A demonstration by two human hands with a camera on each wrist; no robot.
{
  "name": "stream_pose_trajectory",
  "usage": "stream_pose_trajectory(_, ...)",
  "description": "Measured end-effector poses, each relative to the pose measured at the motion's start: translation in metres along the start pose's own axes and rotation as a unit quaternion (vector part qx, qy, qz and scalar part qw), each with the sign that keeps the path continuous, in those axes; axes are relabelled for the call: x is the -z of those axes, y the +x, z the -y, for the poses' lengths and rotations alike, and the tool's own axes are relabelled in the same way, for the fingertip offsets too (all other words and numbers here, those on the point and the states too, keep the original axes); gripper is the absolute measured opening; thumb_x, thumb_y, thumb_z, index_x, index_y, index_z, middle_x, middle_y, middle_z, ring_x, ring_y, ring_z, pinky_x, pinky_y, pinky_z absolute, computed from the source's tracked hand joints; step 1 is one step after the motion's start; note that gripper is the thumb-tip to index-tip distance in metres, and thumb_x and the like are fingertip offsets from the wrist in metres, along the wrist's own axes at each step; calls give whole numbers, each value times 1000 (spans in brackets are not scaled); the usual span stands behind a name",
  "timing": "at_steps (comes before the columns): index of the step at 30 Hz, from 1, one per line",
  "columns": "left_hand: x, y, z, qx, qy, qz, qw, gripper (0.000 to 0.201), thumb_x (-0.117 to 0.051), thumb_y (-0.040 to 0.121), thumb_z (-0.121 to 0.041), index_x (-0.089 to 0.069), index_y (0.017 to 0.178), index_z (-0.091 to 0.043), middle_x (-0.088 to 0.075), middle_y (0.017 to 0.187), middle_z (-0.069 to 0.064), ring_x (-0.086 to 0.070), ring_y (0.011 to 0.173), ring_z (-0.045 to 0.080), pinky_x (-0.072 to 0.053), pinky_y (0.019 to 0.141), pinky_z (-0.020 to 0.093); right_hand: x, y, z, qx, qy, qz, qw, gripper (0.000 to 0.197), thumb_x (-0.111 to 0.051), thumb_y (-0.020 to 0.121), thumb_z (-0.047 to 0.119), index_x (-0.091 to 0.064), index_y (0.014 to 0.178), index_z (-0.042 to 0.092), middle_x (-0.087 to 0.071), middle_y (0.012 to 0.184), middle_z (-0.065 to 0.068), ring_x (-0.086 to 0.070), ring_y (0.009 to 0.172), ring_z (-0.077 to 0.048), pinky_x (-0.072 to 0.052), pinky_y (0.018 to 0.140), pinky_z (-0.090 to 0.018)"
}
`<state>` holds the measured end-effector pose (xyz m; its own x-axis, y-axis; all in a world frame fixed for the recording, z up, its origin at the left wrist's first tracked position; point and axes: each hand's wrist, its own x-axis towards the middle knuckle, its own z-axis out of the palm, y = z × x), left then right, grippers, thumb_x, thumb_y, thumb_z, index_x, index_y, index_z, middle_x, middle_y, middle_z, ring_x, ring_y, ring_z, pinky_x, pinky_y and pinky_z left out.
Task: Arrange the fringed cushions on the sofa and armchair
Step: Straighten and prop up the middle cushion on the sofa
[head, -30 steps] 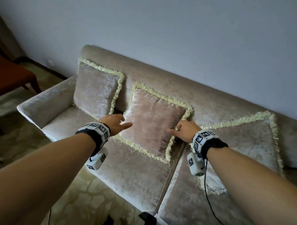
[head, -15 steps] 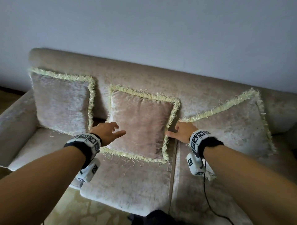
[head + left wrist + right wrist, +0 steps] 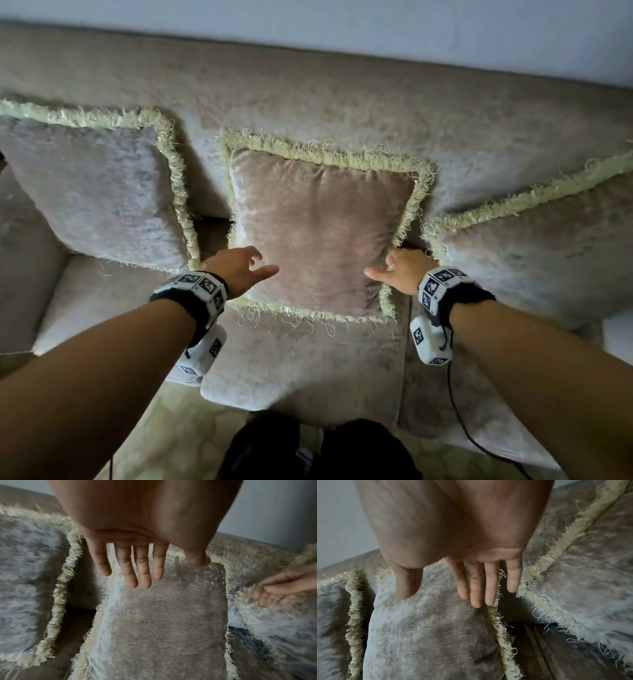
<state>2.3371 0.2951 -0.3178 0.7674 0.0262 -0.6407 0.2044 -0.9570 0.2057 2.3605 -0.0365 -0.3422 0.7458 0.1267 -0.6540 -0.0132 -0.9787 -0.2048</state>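
Three velvet cushions with pale yellow fringe lean against the back of a beige sofa. The pinkish middle cushion stands between a grey left cushion and a grey right cushion. My left hand hovers at the middle cushion's lower left edge, fingers straight and spread. My right hand is at its lower right edge, fingers straight along the fringe. Neither hand grips anything.
The sofa seat has a seam between two seat pads below my right wrist. A patterned floor and my dark-clad legs are at the bottom. A black cable hangs from my right wrist. A pale wall is behind.
My view has swung right and closer, so the sofa now faces me squarely. Both hands stay at the middle cushion's sides, and the cushion stands straighter than a second ago.
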Motion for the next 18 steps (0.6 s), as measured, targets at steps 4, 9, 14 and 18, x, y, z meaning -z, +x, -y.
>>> stream_pose_trajectory(4,-3,34,-2,-26,10,30,999,67,-50,86,-71,-55,133,-24,-63,130,-2,-59,118,21,-45,100,38,-4,22,13,-9,20,13,1000,83,-46,82,81,-61,118,8,-68,111,-6,-64,98,-22,-53,90,-39)
stream_pose_trajectory(9,-9,92,27,-20,16,55,998,80,-53,74,-81,-53,133,-26,-60,134,1,-59,117,23,-47,97,40,-17,52,13,-82,52,36,995,101,-42,77,87,-54,137,7,-62,133,-6,-60,119,-23,-48,100,-35)
stream_pose_trajectory(14,-17,139,60,34,-6,57,998,108,-64,64,-82,-37,148,-19,-48,146,10,-54,125,29,-47,97,43,-25,72,7,-137,69,74,985,86,-48,82,78,-65,122,4,-68,123,-11,-65,109,-29,-49,95,-36)
stream_pose_trajectory(18,-15,175,78,69,-31,74,994,140,-65,44,-91,-23,154,-16,-40,154,10,-48,134,31,-44,106,49,-32,97,-2,-193,66,92,975,103,-39,47,105,-68,82,12,-62,89,-14,-61,79,-22,-51,75,-33)
